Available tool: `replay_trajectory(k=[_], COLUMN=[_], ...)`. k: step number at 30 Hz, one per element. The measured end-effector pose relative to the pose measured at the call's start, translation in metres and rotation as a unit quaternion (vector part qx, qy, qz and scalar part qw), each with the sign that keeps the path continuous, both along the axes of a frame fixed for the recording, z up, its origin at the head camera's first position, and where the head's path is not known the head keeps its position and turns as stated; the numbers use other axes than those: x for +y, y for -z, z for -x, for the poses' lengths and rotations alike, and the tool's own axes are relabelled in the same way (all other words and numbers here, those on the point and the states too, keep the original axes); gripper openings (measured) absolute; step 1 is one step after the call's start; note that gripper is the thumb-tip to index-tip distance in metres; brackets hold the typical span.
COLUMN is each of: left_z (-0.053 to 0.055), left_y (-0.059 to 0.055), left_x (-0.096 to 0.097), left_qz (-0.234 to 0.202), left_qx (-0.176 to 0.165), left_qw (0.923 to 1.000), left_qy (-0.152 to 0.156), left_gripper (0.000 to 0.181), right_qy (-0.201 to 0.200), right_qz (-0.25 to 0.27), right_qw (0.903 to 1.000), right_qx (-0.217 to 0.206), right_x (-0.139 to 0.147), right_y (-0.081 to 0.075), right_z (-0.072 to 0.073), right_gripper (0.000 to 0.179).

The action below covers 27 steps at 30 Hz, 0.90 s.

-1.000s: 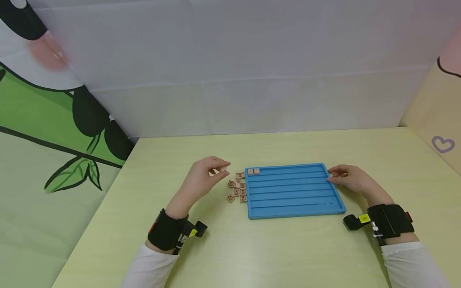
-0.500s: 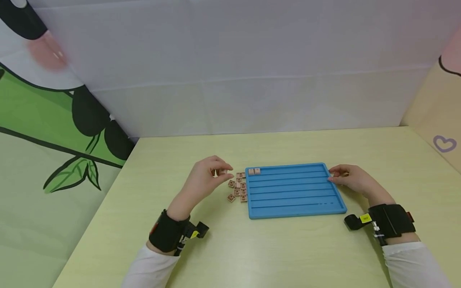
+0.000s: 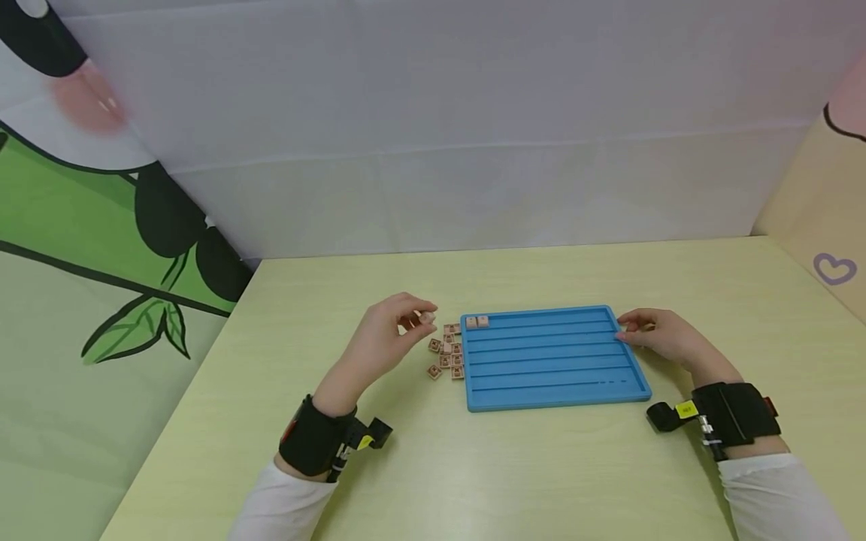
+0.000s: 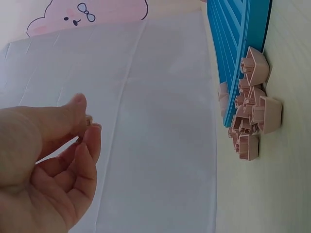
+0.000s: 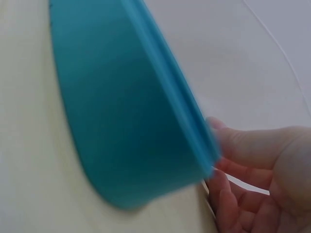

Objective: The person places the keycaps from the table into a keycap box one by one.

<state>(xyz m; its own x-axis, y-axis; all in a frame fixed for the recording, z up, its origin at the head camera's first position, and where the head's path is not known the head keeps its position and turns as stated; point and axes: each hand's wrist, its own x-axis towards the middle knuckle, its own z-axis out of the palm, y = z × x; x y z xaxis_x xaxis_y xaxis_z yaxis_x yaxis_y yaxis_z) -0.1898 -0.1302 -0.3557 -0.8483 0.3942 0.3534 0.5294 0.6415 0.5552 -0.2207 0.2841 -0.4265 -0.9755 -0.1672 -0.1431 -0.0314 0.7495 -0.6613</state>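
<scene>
My left hand (image 3: pixel 392 330) pinches a small pale keycap (image 3: pixel 427 318) between thumb and fingertips, raised above the table to the left of the blue ridged tray (image 3: pixel 551 361). In the left wrist view only a bit of that keycap (image 4: pixel 89 120) shows between the fingers. Two keycaps (image 3: pixel 476 322) sit side by side in the tray's top row at its left end. Several loose keycaps (image 4: pixel 264 114), some tipped over, lie against the tray's left edge. On the far side, my right hand (image 3: pixel 659 338) grips the tray's right edge, thumb on the rim (image 5: pixel 194 131).
The pale yellow table (image 3: pixel 541 473) runs back to a white cloth wall (image 3: pixel 473 150). Printed panels stand at the left (image 3: pixel 135 263) and right (image 3: pixel 825 218). Both wrists carry black straps with small cameras.
My left hand has shifted very slightly right, and its fingers have turned the keycap so that more of it shows. The right hand and the tray stay nearly still.
</scene>
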Motion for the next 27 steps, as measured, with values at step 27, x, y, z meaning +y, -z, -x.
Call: replay_trajectory(k=[27], left_z=[-0.0045], left_y=[-0.0043], left_x=[0.0024], left_qz=[-0.029], left_qx=[0.014], left_qw=[0.9994], left_qy=[0.012], left_gripper=[0.014], right_qy=[-0.002], right_qz=[0.002], right_qw=[1.0000], right_qx=[-0.008], right_x=[-0.0003], right_y=[-0.0081], right_z=[-0.0052], right_gripper=[0.051])
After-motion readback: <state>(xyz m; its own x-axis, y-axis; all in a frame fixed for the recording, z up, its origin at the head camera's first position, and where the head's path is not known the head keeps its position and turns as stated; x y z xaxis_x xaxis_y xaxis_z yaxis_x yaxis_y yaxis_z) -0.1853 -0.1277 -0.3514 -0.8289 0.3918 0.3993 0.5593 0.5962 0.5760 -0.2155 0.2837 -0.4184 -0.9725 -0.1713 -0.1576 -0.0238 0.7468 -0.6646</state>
